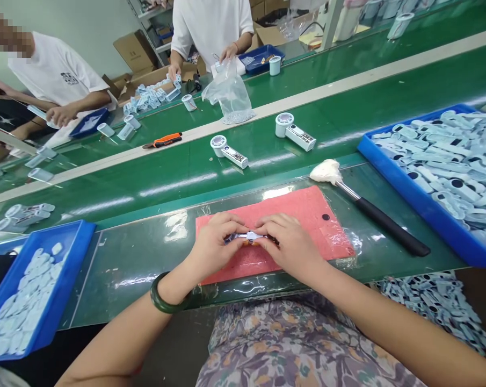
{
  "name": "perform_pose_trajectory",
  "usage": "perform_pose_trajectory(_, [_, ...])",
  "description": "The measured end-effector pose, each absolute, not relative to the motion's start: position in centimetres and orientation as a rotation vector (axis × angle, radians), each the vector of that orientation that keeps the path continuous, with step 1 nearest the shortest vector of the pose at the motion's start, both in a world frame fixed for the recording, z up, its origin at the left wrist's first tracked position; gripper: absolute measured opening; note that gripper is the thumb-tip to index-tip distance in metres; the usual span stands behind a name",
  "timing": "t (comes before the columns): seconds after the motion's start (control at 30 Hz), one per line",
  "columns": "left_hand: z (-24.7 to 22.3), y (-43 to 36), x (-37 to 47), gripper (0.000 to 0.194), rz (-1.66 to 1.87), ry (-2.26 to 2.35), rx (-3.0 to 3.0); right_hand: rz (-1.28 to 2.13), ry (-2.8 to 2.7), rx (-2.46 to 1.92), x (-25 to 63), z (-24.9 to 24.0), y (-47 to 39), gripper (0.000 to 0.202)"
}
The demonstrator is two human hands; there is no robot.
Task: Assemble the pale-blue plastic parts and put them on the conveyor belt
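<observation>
Nearest: floral-print fabric lap; dark green bangle on the left wrist.

Left hand: fingers curled, pinching the left end of a small pale blue and silver plastic part.

Right hand: fingers curled, pinching the right end of the same part; both hands close together, thumbs almost meeting. The part sits between the fingertips, low over the mat; mostly hidden, so its shape cannot be told.

Salmon-pink rectangular foam mat: lies under both hands on the glass-topped green bench.

Blue plastic tray, left: holds small pale blue oval pieces; well apart from the hands.

Blue plastic tray, right: heaped with pale blue long-bodied casings.

Black-handled mallet with cloth-wrapped white head: lies beside the mat, right of it.

Green conveyor belt: carries two white handheld units with round heads.

Orange-and-black hand tool: lies on the belt's pale strip.

Clear plastic bag: stands on the far belt.

Farthest: two people in white shirts, one seated left, one opposite, hands at loose pale blue parts.
</observation>
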State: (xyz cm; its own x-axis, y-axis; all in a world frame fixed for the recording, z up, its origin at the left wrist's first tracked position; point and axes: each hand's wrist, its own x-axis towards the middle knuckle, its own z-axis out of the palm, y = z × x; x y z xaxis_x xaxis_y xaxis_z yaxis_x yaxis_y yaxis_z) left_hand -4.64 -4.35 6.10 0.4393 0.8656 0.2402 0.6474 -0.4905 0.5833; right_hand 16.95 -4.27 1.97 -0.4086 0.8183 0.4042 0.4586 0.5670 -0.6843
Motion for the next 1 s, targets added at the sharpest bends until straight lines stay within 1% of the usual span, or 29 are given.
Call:
perform_pose_trajectory(0.07, [6.1,-4.4,-4.7,0.012,0.737,1.254,2.333,0.778,-2.016,-1.042,17.2,1.3,-4.2,0.009])
perform_pose_trajectory(0.13, [6.2,-4.8,-4.8,0.012,0.738,1.228,2.398,0.845,-2.027,-1.054,17.5,0.9,-4.3,0.015])
perform_pose_trajectory(0.2, [6.3,-5.6,-4.9,0.011,0.733,1.209,2.468,0.834,-2.079,-1.041,17.7,0.9,-4.7,0.032])
perform_pose_trajectory(0.27, [6.4,-6.6,-4.9,0.013,0.735,1.196,2.52,0.815,-2.166,-1.011,18.0,1.2,-5.2,0.041])
perform_pose_trajectory(0.37, [6.4,-8.0,-4.7,0.017,0.713,1.221,2.591,0.87,-2.299,-1.001,18.1,1.9,-6.0,0.038])
perform_pose_trajectory(0.5, [5.9,-8.9,-4.3,0.021,0.649,1.307,2.643,0.929,-2.305,-1.028,17.7,2.2,-6.6,0.044])
perform_pose_trajectory(0.67, [5.3,-8.9,-3.8,0.015,0.706,1.392,2.504,0.831,-2.244,-1.084,17.1,1.4,-6.7,0.033])
perform_pose_trajectory(0.73, [5.3,-8.9,-3.9,0.017,0.693,1.367,2.505,0.812,-2.251,-1.046,17.2,1.2,-6.6,0.033])
perform_pose_trajectory(0.87, [5.4,-9.0,-4.2,0.027,0.601,1.309,2.54,0.755,-2.35,-0.948,17.6,1.0,-6.4,0.038])
perform_pose_trajectory(1.0, [5.2,-9.0,-4.3,0.024,0.629,1.33,2.571,0.62,-2.394,-0.934,17.3,0.6,-6.3,0.035])
